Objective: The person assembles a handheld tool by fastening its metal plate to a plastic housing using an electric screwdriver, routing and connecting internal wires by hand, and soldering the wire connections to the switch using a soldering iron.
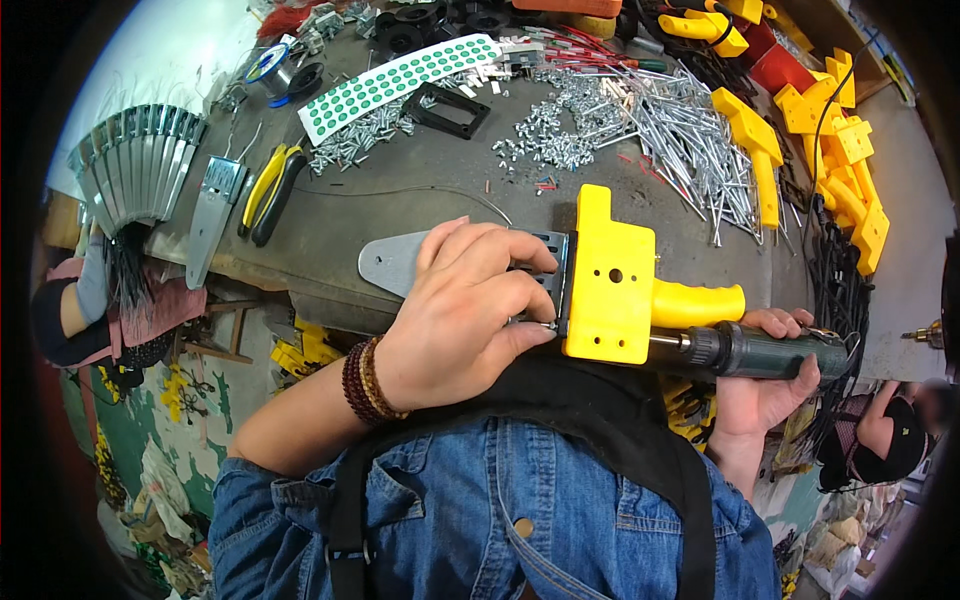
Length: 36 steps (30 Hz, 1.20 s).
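A yellow plastic housing with a handle [612,285] lies at the near edge of the bench, joined to a grey metal blade-shaped plate [385,262] on its left. Over the plate's base, my left hand [460,315] has its thumb and fingers pinched together against the housing's left side. A bit of metal shows at the fingertips, too small to name. My right hand [765,395] is wrapped round a dark green electric screwdriver [770,352], level, its bit running into the housing's right side below the handle. The bit's tip is hidden inside.
Pliers [270,195], another metal plate [215,205] and a fan of plates [140,165] lie left. Behind are a green-dotted sticker sheet [400,85], a black frame [445,110], loose screws [560,130] and long bolts [690,140]. Yellow housings [850,140] and black cables [835,270] sit right.
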### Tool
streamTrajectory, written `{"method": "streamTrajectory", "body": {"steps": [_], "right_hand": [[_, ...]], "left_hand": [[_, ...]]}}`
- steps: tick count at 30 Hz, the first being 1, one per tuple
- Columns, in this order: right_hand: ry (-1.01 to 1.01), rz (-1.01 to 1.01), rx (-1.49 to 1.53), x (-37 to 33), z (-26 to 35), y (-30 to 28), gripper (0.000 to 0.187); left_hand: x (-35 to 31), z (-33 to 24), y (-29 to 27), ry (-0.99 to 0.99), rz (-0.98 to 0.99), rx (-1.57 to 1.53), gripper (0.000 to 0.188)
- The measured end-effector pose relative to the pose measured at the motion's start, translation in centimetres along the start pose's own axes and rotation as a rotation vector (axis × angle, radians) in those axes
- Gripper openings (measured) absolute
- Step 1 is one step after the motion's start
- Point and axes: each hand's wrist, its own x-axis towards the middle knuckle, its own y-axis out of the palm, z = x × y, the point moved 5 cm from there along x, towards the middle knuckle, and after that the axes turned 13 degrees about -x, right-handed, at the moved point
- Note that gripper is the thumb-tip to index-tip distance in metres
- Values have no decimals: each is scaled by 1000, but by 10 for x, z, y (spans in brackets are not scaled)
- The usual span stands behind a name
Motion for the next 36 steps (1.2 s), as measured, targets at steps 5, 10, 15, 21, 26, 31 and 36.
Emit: {"method": "streamTrajectory", "body": {"steps": [5, 10, 15, 21, 26, 31, 36], "right_hand": [[-4, 7, -26, -2, -3, 6, 50], [-5, 42, 48, -1, -3, 0, 54], [-23, 99, 77, 1, -5, 2, 59], [6, 314, 135, 7, 5, -20, 63], [-94, 703, -545, 9, 40, 13, 64], [-15, 397, 29, 24, 50, 16, 49], [-86, 223, -109, 44, 42, 0, 48]], "left_hand": [[-2, 3, 2, -40, -45, 11, 18], [-1, 5, 3, -70, -69, -11, 16], [-1, 7, 3, -105, -71, -20, 14], [-2, 4, 2, -77, 7, -1, 15], [-1, 2, -1, -65, 61, 37, 18], [28, 6, -19, -59, -28, -71, 28], [62, 39, 2, -417, 125, -348, 22]]}}
